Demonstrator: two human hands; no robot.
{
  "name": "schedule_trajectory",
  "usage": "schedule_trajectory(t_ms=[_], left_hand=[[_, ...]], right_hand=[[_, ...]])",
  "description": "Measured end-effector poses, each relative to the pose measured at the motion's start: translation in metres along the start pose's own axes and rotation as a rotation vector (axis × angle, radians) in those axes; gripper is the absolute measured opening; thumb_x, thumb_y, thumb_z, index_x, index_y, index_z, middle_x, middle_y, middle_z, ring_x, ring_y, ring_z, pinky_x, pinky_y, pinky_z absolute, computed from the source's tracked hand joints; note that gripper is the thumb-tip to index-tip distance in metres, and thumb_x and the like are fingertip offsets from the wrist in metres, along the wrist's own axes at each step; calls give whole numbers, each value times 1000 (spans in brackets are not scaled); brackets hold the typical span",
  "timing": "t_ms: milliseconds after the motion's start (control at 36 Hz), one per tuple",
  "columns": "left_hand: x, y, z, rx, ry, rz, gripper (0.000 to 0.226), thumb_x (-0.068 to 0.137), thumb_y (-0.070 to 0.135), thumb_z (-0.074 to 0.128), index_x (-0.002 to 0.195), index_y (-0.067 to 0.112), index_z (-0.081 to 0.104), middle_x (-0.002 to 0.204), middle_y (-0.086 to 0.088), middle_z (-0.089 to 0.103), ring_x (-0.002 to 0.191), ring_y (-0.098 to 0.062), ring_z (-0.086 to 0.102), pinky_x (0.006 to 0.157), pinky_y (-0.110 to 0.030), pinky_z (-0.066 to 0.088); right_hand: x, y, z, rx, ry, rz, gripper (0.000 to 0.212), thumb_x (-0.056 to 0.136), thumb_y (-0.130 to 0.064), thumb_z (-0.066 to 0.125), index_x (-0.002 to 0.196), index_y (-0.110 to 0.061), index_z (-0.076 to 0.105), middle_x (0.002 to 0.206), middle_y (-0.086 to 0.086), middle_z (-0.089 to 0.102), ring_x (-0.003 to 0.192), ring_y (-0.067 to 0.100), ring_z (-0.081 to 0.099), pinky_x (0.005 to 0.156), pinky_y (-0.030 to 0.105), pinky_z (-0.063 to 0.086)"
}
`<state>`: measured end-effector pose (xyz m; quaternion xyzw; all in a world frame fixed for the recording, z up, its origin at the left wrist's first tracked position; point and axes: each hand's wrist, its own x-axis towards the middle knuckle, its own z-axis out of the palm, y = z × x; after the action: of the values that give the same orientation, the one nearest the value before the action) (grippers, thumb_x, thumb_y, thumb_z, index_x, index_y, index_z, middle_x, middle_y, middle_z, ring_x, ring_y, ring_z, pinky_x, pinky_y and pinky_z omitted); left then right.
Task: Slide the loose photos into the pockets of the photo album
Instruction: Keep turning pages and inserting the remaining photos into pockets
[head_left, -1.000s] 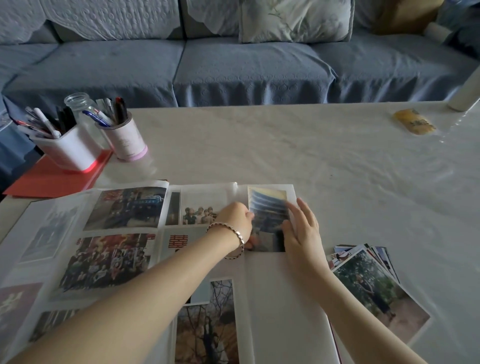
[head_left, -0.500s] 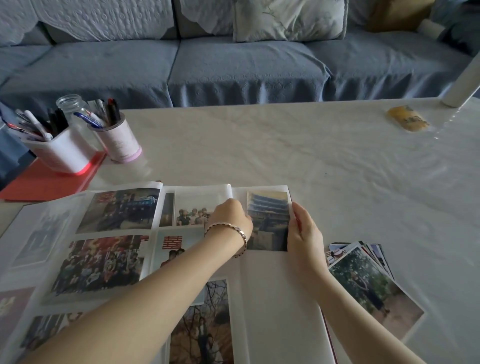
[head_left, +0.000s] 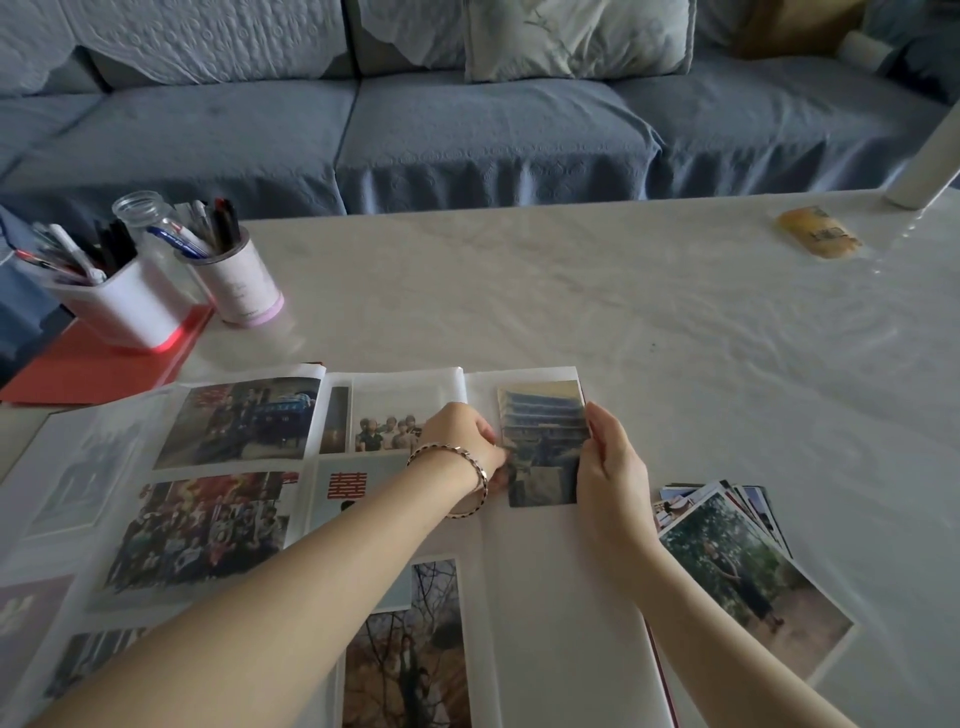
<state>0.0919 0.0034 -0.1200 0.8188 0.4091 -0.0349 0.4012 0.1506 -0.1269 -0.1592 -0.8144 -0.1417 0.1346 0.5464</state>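
Left hand (head_left: 462, 436) pinches the photo (head_left: 545, 441) at its left edge; straight-fingered right hand (head_left: 613, 467) touches the right

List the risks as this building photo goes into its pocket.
1. The building photo looks slightly skewed on the album page; if it is pushed on, a corner may catch and crease.
2. The left hand pinches its left edge while the right hand presses the right edge; squeezing could bow it.
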Motion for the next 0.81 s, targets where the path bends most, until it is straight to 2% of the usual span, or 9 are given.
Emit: schedule_trajectory(t_ms=[111, 194, 278, 333, 389, 556, 611, 694, 806], left_hand=[[-5, 0, -3, 38, 49, 62, 22, 80, 16, 71, 101, 15, 64, 95, -6, 69, 88, -25, 66, 83, -35, 54], [-16, -3, -9, 46, 107, 175, 30, 88, 5, 57, 116, 14, 57, 93, -2, 70, 85, -19, 66, 84, -34, 53], [-33, -9, -24, 53, 164, 272, 32, 90, 3, 50, 121, 13, 55, 100, -3, 68, 90, -18, 66, 84, -35, 54], [-43, -19, -37, 85, 175, 293, 29, 90, 5, 52, 117, 14, 58, 106, 0, 67, 91, -14, 65, 85, -30, 53], [-53, -34, -50, 161, 160, 284, 26, 90, 9, 55, 114, 17, 60, 110, 3, 65, 95, -10, 63, 85, -23, 50], [-79, -75, -71, 476, 28, 207, 59, 85, 39, 63, 136, 23, 39, 146, 6, 32, 130, -11, 37, 104, -25, 36], [-84, -81, -72, 569, -14, 195, 73, 83, 47, 63, 143, 24, 27, 154, 5, 15, 140, -14, 19, 111, -29, 26], [-87, -84, -71, 650, -26, 158, 84, 82, 54, 59, 146, 23, 16, 157, 0, -3, 144, -19, 5, 114, -34, 21], [-89, -83, -64, 766, -118, 184, 97, 78, 67, 52, 149, 21, 4, 157, -8, -4, 145, -25, -3, 118, -38, 7]], right_hand=[[-1, -1, 1, 0, -3, -12, 44, 94, -2, 34, 131, -19, 50, 121, -2, 59, 102, 10, 51, 79, 18, 35], [-2, -1, 0, -97, -30, -59, 44, 94, -4, 35, 134, -17, 48, 132, 1, 53, 115, 12, 48, 91, 20, 37], [-4, 0, 4, -433, -34, -258, 40, 97, -17, 41, 136, -11, 46, 153, 3, 27, 142, 15, 20, 111, 23, 16], [-7, 1, 9, -653, -138, -405, 54, 95, -38, 29, 139, -11, 43, 155, 4, 21, 144, 14, 9, 114, 25, 3], [-11, 0, 11, -833, -283, -444, 81, 80, -55, 0, 147, -19, 27, 157, -1, 12, 145, 10, 0, 114, 25, -10], [-22, -9, 3, -1034, -395, -407, 99, 64, -60, -19, 151, -21, 9, 158, -3, 0, 145, 11, -6, 113, 26, -10], [-26, -12, -3, -1054, -394, -420, 88, 76, -62, -12, 151, -20, 10, 158, -4, 2, 145, 11, -4, 113, 24, -7], [-34, -16, -11, -953, -335, -410, 55, 99, -43, 29, 147, -17, 28, 156, 0, 19, 144, 15, 12, 115, 27, 9], [-54, -22, -14, -681, -174, -386, 35, 88, -13, 58, 123, -11, 60, 132, 4, 50, 126, 22, 39, 104, 30, 31]])
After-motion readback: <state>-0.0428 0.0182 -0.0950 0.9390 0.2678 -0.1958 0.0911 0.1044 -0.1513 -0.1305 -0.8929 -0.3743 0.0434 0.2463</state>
